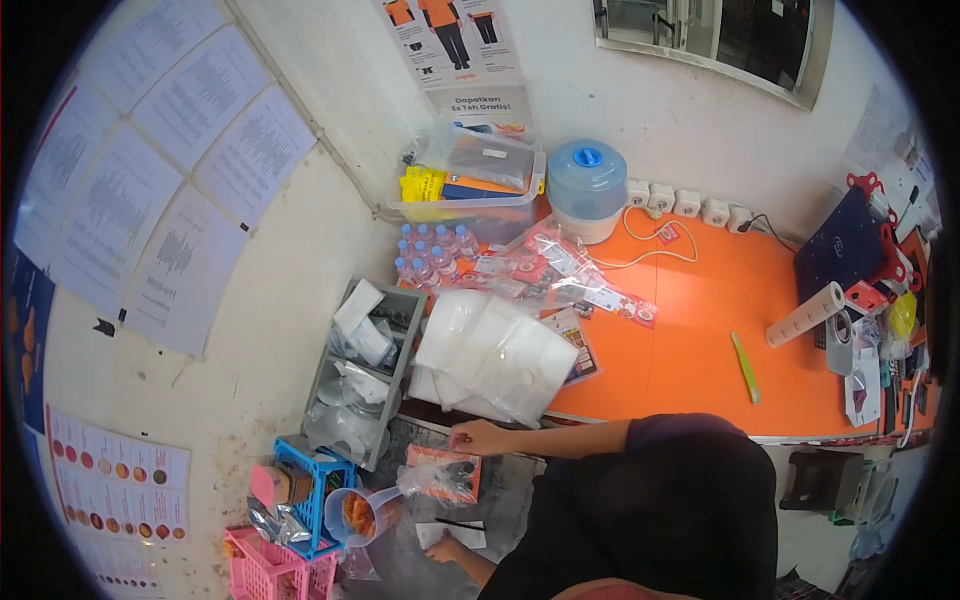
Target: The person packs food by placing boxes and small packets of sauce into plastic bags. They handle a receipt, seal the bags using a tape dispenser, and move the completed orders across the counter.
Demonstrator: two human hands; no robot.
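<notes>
My right hand is at the top edge of an orange printed packet, its fingers bent together on something small and reddish. Clear plastic film lies over the packet's left part. Lower down, my left hand grips the lower edge of a small white paper. A dark pen lies across this paper. Left of my hands, a clear tub with orange-red food inside is tipped on its side.
Beyond my right arm are stacked white plastic-wrapped packs. A grey divided tray stands beside them. Blue and pink baskets are at the lower left. The orange table bears a green cutter-like tool and a paper roll.
</notes>
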